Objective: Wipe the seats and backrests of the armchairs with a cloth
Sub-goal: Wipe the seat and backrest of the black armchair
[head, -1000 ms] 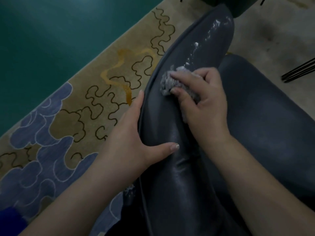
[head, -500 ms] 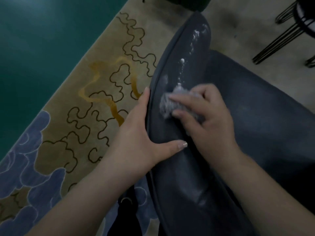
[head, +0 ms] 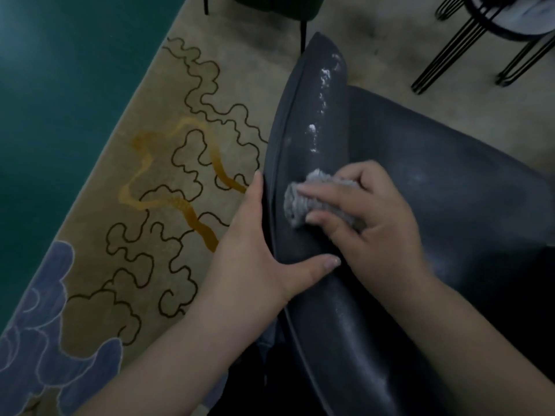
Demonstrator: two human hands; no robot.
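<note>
A tan patterned rug (head: 144, 187) with blue cloud shapes covered the floor beside a teal strip. On it stood the dark grey leather armchair (head: 444, 211), its rounded backrest (head: 315, 115) speckled with white foam near the top. The left hand (head: 255, 259) braced the backrest's edge, grip spread, fingers straight along the seam and thumb across the front. The right hand (head: 372, 223) pressed a crumpled grey cloth (head: 300, 202) onto the backrest, grip curled around it.
</note>
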